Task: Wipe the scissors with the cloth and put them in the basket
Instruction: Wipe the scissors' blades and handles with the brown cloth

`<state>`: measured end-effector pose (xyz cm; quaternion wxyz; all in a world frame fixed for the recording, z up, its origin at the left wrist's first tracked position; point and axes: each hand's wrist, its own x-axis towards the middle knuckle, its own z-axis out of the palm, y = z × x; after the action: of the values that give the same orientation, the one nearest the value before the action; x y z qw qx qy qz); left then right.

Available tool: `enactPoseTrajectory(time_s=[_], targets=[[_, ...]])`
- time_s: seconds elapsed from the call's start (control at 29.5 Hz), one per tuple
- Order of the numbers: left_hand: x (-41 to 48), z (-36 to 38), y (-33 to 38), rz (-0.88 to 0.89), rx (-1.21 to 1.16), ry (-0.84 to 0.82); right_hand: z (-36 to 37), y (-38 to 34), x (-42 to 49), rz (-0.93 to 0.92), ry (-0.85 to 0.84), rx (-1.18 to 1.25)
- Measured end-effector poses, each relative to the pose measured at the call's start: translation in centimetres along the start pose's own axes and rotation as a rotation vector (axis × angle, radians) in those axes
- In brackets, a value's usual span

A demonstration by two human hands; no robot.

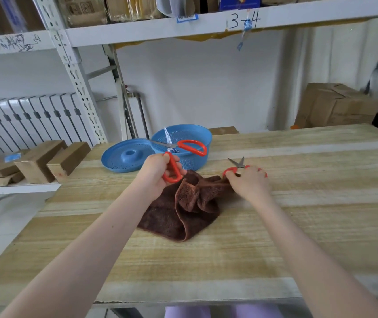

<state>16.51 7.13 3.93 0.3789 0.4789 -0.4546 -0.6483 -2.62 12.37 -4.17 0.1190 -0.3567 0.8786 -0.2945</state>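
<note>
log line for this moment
left hand grips large scissors at basket | right hand grips small scissors beside cloth

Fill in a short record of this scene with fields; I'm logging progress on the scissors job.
left hand: grips red-handled scissors at the basket's near side
right hand: grips small scissors on the table, blades open
basket: blue, another pair lying across it
cloth: brown, crumpled between the hands
lid: blue, left of basket
</note>
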Motion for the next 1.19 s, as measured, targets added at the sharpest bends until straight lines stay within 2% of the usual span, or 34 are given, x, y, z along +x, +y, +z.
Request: enactPoseTrajectory(time_s=[0.07, 0.1, 0.24, 0.27, 0.34, 0.41, 0.54, 0.64, 0.71, 0.78, 0.85, 1.05, 1.19], targets=[[0.0, 0.2, -0.3, 0.003, 0.012, -0.010, 0.0, 0.2, 0.2, 0.014, -0.214, 0.106], [0.0, 0.2, -0.3, -0.001, 0.012, -0.013, 0.2, 0.2, 0.0, 0.029, -0.260, 0.215], [-0.2, 0.3, -0.5, -0.023, 0.006, -0.005, 0.2, -1.0, -0.7, 0.137, -0.307, 0.922], [-0.1, 0.3, -0.7, -0.016, 0.009, 0.008, 0.2, -1.4, -0.8, 0.161, -0.347, 1.034], [0.2, 0.4, -0.9, 0.003, 0.031, 0.027, 0.8, -1.9, -1.1, 0.208, -0.423, 1.060], [0.2, 0.4, -1.0, 0.008, 0.037, 0.025, 1.7, -2.0, -1.4, 0.281, -0.426, 1.060], [0.5, 0.8, -1.5, 0.022, 0.088, 0.030, 2.6, -1.8, -1.5, 0.494, -0.320, 1.382], [1.2, 0.6, -1.4, 0.049, 0.122, 0.089, 2.0, -2.2, -2.1, 0.589, -0.466, 1.589], [1.9, 0.6, -1.2, 0.068, 0.159, 0.136, 1.7, -2.9, -3.0, 0.576, -0.606, 1.626], [2.2, 0.9, -1.3, 0.070, 0.192, 0.163, 1.2, -3.9, -4.2, 0.485, -0.678, 1.639], [2.0, 1.5, -1.8, 0.116, 0.229, 0.121, 1.1, -4.7, -4.7, 0.412, -0.687, 1.680], [1.2, 2.1, -2.1, 0.265, 0.313, 0.096, 1.1, -5.5, -4.2, 0.370, -0.591, 1.767], [0.9, 2.1, -1.4, 0.274, 0.251, 0.072, 1.1, -4.3, -3.3, 0.311, -0.729, 2.011]])
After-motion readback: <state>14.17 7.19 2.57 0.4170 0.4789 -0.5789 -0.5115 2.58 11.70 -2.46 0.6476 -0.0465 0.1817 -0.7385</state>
